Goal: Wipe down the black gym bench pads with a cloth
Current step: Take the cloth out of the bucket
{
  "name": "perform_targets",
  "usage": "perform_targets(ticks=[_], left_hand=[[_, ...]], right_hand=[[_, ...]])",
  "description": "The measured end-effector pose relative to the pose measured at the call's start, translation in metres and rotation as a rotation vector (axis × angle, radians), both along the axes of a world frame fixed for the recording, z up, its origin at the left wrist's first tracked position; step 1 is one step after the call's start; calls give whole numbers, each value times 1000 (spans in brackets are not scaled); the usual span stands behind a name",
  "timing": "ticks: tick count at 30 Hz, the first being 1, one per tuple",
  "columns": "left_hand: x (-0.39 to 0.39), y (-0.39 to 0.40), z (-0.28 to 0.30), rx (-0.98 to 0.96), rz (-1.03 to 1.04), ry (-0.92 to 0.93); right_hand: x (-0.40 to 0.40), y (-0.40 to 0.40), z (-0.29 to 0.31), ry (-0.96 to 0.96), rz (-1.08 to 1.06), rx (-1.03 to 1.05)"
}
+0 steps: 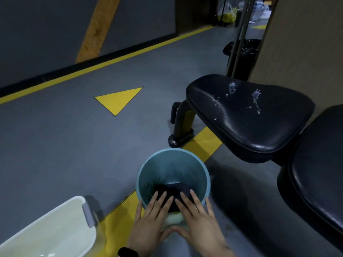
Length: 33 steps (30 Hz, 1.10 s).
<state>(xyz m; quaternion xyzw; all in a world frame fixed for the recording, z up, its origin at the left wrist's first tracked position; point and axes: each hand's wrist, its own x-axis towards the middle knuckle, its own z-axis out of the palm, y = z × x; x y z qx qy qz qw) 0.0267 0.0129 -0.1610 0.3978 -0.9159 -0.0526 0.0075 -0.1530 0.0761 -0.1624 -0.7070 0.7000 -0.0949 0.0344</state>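
A black bench seat pad (246, 119) stands at the right, with white splashes (256, 97) on its top. A second black pad (319, 173) adjoins it at the right edge. On the floor in front of me is a blue bucket (148, 175) holding a dark cloth (172, 190) and some water. My left hand (152, 217) and my right hand (196, 217) lie side by side over the bucket's near rim, fingers straight and spread on the dark cloth, thumbs touching. A pale patch (174, 219) shows between the hands; what it is I cannot tell.
A white plastic bin (46, 230) with a grey handle sits at the lower left. The bench's black leg (182, 127) stands on a yellow floor stripe. A black lined trash bin (241, 56) and metal poles (239, 34) stand behind the bench. Grey floor with a yellow triangle (118, 101) spreads left.
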Motion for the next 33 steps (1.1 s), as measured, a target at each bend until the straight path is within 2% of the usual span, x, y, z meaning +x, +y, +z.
perform_targets(ticks=[7, 14, 18, 20, 23, 26, 29, 33], left_hand=[[0, -6, 1, -44, -16, 93], [4, 0, 13, 17, -42, 13], [4, 5, 27, -70, -59, 99], [2, 8, 45, -72, -39, 167], [-2, 10, 83, -14, 18, 269], [-13, 14, 131, -75, 52, 359], [-30, 27, 185, -138, 74, 442], [-57, 49, 243, -141, 25, 525]], right_hand=[[-8, -2, 4, 32, 96, -73], [-4, -2, 28, -16, 115, 187], [-2, 7, 46, -57, 89, 255], [-3, 11, 57, -89, 53, 168], [-3, 14, 105, -156, -3, 45], [-13, 24, 144, -298, 30, 2], [-22, 43, 187, -432, -12, -205], [-43, 79, 238, -485, 4, -363]])
